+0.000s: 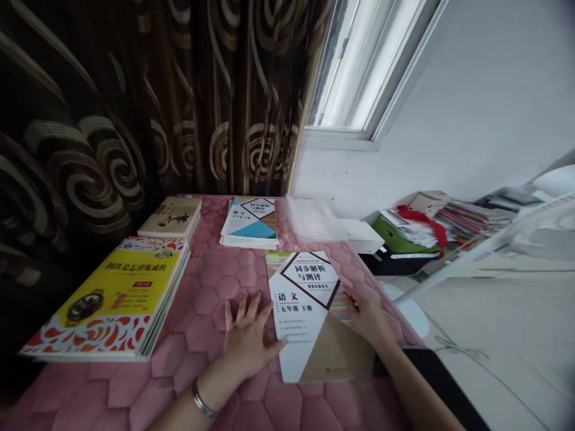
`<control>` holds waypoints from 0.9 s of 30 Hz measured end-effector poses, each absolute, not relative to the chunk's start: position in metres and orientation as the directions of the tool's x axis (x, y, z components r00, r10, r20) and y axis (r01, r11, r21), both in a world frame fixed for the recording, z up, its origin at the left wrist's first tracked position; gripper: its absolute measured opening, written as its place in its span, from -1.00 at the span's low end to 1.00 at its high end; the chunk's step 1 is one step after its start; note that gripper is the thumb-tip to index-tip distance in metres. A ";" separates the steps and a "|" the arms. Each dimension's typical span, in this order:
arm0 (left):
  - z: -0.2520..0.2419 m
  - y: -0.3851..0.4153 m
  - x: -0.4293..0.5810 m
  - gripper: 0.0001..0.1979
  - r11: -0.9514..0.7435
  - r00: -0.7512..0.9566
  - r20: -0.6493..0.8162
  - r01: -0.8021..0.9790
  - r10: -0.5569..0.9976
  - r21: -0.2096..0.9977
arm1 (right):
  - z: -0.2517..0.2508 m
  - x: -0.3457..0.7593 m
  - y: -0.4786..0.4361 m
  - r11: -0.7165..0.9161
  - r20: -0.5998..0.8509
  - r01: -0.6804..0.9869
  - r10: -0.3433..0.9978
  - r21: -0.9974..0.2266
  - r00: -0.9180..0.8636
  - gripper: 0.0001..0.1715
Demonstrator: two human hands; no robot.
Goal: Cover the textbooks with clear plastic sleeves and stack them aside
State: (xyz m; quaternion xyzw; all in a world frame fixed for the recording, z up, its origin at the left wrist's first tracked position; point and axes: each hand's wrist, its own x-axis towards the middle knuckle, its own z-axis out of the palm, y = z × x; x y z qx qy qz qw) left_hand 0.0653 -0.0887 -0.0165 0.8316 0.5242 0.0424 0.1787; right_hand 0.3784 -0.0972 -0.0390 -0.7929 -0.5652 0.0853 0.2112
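Note:
A white and brown workbook [309,335] lies cover up on the pink hexagon-patterned tabletop [215,275]. My left hand [249,335], a silver bangle at its wrist, is spread flat at the book's left edge, its thumb over the cover. At the right edge, my right hand [366,311] rests with its fingers on the cover; they are extended and hold nothing up. Behind the workbook sits a small stack topped by a blue and white workbook [251,221]. To the left is a stack under a yellow book [121,287], with tan books [173,216] behind it.
Patterned dark curtains [215,96] hang behind the table. Translucent plastic [314,218] and a white box [362,236] lie at the back right. A green bin [399,233] of papers stands beyond. A dark flat object [435,383] is beside my right forearm.

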 end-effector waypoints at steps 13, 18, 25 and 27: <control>-0.017 -0.088 0.064 -0.20 -0.381 0.443 -0.109 0.853 0.890 0.356 | -0.036 0.371 -0.096 -0.356 0.031 0.885 0.923 -0.300 0.382 -0.50; -0.014 -0.088 0.065 -0.20 -0.369 0.437 -0.141 0.863 0.888 0.346 | -0.034 0.370 -0.096 -0.376 0.037 0.876 0.914 -0.303 0.405 -0.55; -0.014 -0.088 0.065 -0.21 -0.370 0.435 -0.129 0.862 0.891 0.346 | -0.036 0.372 -0.094 -0.326 0.089 0.901 0.927 -0.285 0.364 -0.58; -0.015 -0.088 0.065 -0.21 -0.370 0.435 -0.120 0.857 0.892 0.358 | -0.036 0.373 -0.093 -0.318 0.099 0.905 0.929 -0.283 0.357 -0.58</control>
